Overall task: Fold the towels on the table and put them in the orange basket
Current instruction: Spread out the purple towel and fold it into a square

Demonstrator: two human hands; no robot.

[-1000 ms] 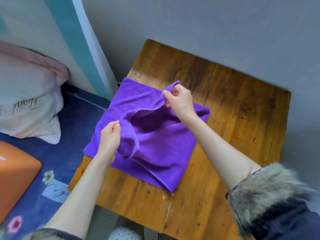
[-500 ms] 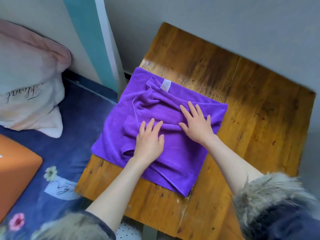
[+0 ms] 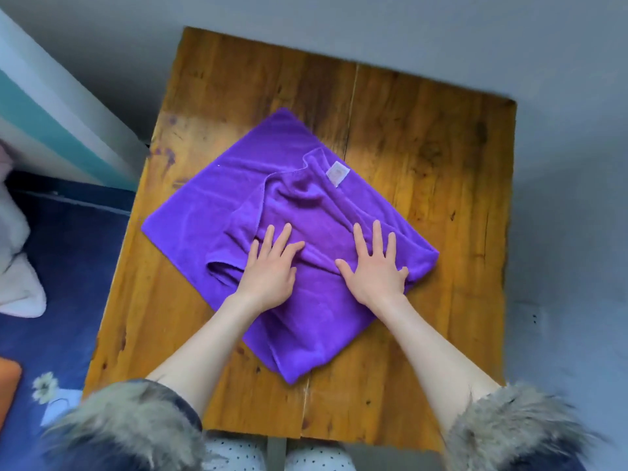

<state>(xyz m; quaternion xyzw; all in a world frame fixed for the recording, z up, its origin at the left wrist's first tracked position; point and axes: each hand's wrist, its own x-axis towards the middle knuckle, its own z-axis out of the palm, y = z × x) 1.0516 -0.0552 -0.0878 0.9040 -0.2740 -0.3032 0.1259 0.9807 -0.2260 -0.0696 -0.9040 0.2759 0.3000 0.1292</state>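
Both hands flat, fingers straight and spread — left hand (image 3: 270,268) and right hand (image 3: 375,268) press side by side on the purple towel (image 3: 306,321), which lies part-folded on the wooden table (image 3: 424,137) under the palms.

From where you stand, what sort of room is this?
Probably a bedroom or other room at home: a worn wooden table against a grey wall, a flowered blue bedcover, and a pale pillow.

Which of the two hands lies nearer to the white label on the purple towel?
The right hand. It presses flat on the purple towel almost straight below the white label; the left hand lies farther to the side.
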